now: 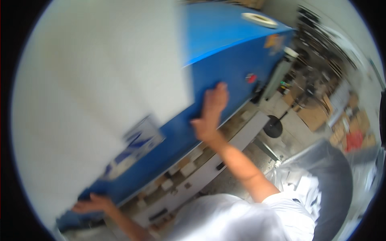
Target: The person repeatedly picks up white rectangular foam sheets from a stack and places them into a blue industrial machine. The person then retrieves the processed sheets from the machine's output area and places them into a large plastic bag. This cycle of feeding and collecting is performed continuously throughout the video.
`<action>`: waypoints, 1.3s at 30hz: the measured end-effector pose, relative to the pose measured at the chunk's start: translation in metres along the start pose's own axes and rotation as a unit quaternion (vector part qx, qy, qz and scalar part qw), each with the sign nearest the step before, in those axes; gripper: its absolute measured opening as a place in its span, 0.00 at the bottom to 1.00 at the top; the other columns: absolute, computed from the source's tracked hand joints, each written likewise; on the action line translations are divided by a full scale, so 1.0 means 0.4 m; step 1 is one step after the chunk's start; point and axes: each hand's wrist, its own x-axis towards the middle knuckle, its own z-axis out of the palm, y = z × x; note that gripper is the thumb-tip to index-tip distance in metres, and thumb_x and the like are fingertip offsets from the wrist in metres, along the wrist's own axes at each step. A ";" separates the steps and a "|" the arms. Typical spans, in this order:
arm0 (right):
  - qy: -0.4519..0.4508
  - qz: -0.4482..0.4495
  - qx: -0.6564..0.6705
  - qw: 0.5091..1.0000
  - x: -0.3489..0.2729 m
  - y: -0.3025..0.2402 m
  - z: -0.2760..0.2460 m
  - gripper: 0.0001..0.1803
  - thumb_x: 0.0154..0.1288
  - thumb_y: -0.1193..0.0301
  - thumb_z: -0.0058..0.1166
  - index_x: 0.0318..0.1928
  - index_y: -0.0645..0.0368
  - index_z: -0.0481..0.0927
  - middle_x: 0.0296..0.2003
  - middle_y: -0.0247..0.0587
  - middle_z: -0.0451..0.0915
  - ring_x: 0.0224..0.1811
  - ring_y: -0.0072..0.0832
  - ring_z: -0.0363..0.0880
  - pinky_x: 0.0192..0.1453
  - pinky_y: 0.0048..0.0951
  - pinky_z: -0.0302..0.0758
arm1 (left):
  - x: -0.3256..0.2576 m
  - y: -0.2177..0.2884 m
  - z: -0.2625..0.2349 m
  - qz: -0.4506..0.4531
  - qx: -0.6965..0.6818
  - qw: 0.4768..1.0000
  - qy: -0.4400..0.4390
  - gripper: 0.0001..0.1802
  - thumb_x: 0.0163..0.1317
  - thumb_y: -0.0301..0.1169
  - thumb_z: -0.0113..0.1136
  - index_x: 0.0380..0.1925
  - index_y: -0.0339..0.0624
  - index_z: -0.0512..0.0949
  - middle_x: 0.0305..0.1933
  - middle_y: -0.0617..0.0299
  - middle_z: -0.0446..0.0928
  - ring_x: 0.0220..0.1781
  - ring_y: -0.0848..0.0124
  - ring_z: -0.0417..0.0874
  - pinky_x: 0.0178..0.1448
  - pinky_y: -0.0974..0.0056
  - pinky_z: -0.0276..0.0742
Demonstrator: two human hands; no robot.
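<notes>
Right arm extends forward, its hand (212, 112) open and empty before the blue machine (237, 60). Left hand (94, 204) sits lower, fingers parted, contact unclear; pale sheet (100, 80) obscures the machine's left.

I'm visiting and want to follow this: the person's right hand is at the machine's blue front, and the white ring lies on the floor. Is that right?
The ring's place is wrong: the head view shows the white ring on top of the machine. The right hand is indeed at its blue front.
</notes>
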 end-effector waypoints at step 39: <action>-0.212 0.480 0.094 0.846 -0.611 0.104 -1.130 0.24 0.70 0.61 0.54 0.60 0.62 0.74 0.64 0.50 0.67 0.58 0.45 0.77 0.62 0.39 0.74 | 0.605 0.920 -0.230 0.201 -0.308 0.930 0.015 0.19 0.64 0.25 0.61 0.54 0.31 0.75 0.63 0.47 0.72 0.70 0.51 0.68 0.65 0.50 0.74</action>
